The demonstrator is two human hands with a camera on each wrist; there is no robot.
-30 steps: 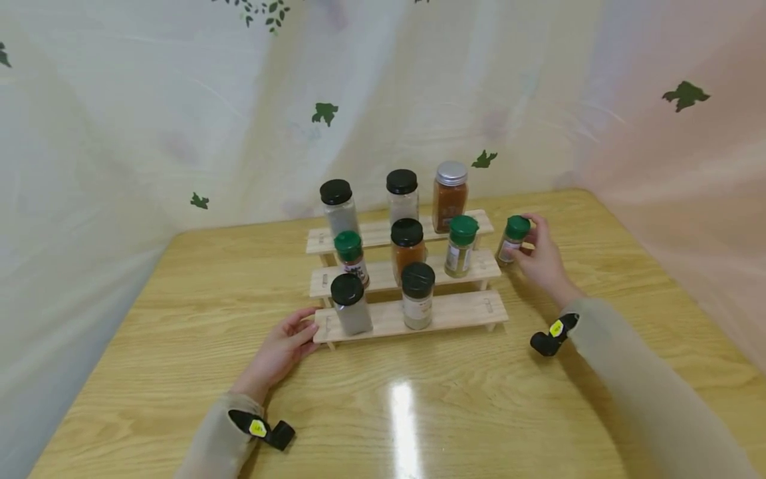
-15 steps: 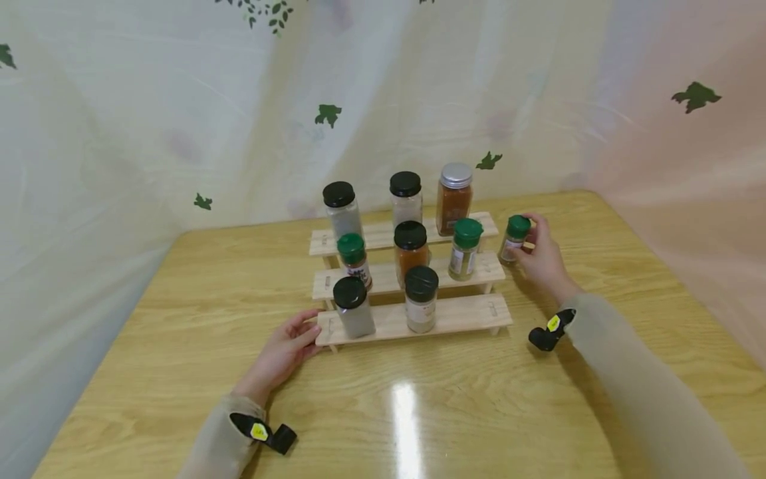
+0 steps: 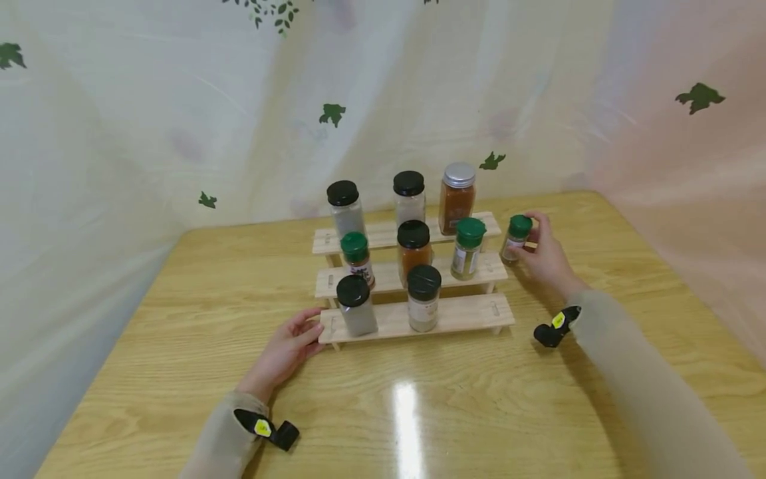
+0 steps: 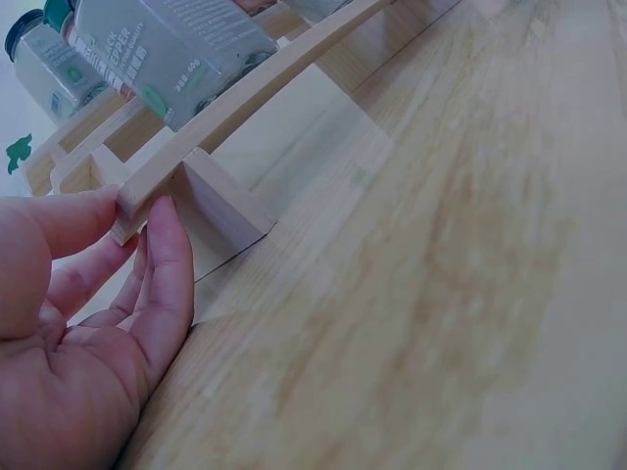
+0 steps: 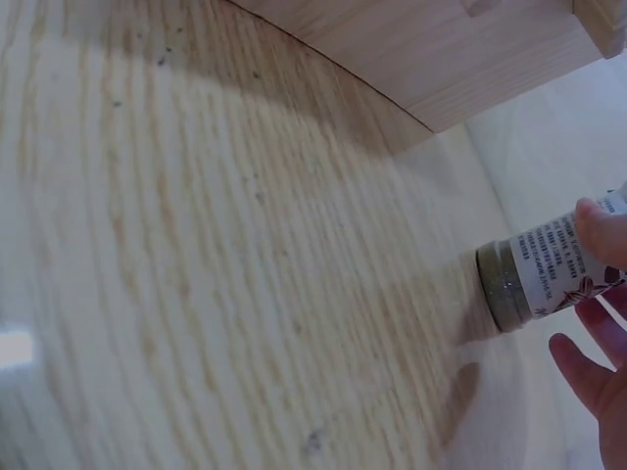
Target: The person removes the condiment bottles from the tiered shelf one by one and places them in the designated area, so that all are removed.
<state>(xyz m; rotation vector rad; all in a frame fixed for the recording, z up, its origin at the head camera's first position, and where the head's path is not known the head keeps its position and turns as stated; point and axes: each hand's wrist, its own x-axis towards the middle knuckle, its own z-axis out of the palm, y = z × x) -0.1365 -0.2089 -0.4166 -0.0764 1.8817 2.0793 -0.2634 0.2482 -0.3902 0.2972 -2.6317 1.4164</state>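
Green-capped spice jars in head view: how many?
3: left jar and right jar on the middle shelf, third jar in the right hand. Any fully behind others wouldn't show.

White and pale-pink draped fabric (image 3: 179, 120), printed with dark-green leaf shapes (image 3: 332, 114), screens the back and both sides of a glossy, light wood-grain table (image 3: 197, 313) in what looks like an indoor recording booth, the tabletop streaked by a white reflected light (image 3: 407, 426). Black wrist-strap cameras (image 3: 263, 428) on beige sleeves (image 3: 640, 379) point to filming. A three-tiered pale wooden rack (image 3: 467, 311) of clear seasoning jars with black, green and silver lids (image 3: 459, 203) lends a kitchen theme; the room beyond the fabric is hidden.
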